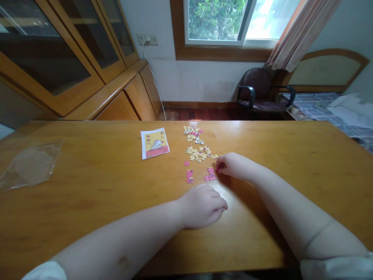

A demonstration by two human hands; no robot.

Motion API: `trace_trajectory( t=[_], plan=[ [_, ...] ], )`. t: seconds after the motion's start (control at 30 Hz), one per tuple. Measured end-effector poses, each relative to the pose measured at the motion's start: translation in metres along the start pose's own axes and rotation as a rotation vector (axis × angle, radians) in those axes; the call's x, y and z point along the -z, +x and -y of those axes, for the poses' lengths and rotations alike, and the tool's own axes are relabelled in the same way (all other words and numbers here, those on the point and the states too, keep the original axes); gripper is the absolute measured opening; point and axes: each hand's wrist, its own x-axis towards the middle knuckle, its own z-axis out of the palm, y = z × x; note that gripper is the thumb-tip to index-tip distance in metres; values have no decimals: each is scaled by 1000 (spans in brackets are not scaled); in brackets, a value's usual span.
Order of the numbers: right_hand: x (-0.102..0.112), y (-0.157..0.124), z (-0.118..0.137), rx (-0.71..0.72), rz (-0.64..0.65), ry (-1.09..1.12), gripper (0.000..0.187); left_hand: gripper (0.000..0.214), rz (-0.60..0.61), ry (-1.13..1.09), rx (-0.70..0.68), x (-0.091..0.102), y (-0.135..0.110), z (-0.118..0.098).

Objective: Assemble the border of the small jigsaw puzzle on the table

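Observation:
My right hand [233, 165] pinches a pink puzzle piece [217, 170], largely covered by the fingers, at the right side of a small joined pink section [210, 174]. Closer to me, my left hand [203, 206] rests on the table with its fingers curled together and nothing visible in them. Another joined pink section [190, 176] lies just beyond the left hand, with a single pink piece [187, 163] above it. Farther off are a heap of mostly yellow pieces [198, 154] and a mixed heap [192, 133] of yellow, pink and white ones.
Left of the heaps lies a picture card [155, 144] with a white cartoon animal on yellow and pink. A clear plastic bag [32, 165] is at the left of the wooden table [101, 202]. Beyond the table stand a cabinet [116, 93] and an armchair [259, 89].

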Motion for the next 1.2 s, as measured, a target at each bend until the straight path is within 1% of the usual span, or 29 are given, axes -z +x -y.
trace_trajectory(
  t=[0.07, 0.13, 0.23, 0.27, 0.33, 0.43, 0.5, 0.6, 0.7, 0.77, 0.93, 1.07, 1.2],
  plan=[
    [0, 1, -1, 29, -60, 54, 16, 19, -3, 38, 39, 2, 0, 0],
    [-2, 2, 0, 81, -106, 132, 15, 20, 6, 116, 112, 3, -1, -3],
    [-8, 5, 2, 228, -138, 268, 15, 20, 24, 243, 236, -1, -3, -12],
    [-10, 6, 3, 275, -150, 303, 15, 23, 28, 280, 258, -3, -3, -15],
    [-16, 7, 6, 347, -166, 339, 16, 35, 52, 315, 280, -9, -5, -23],
    [-24, 9, 11, 411, -160, 349, 15, 48, 101, 297, 266, -13, -6, -31],
    [-28, 10, 13, 432, -155, 352, 12, 50, 131, 281, 275, -11, -5, -35],
    [-33, 12, 13, 431, -148, 343, 11, 41, 174, 267, 353, -4, -2, -39],
    [-35, 13, 12, 432, -144, 320, 10, 33, 190, 275, 427, 1, 0, -41],
    [-37, 14, 10, 441, -150, 299, 10, 32, 183, 299, 450, 2, 1, -42],
    [-42, 17, 8, 461, -176, 254, 10, 40, 166, 357, 461, -2, 0, -40],
    [-45, 20, 8, 477, -206, 246, 9, 48, 199, 358, 477, -4, 1, -36],
    [-47, 22, 7, 491, -221, 230, 8, 49, 233, 355, 496, -3, 2, -35]
  ],
)
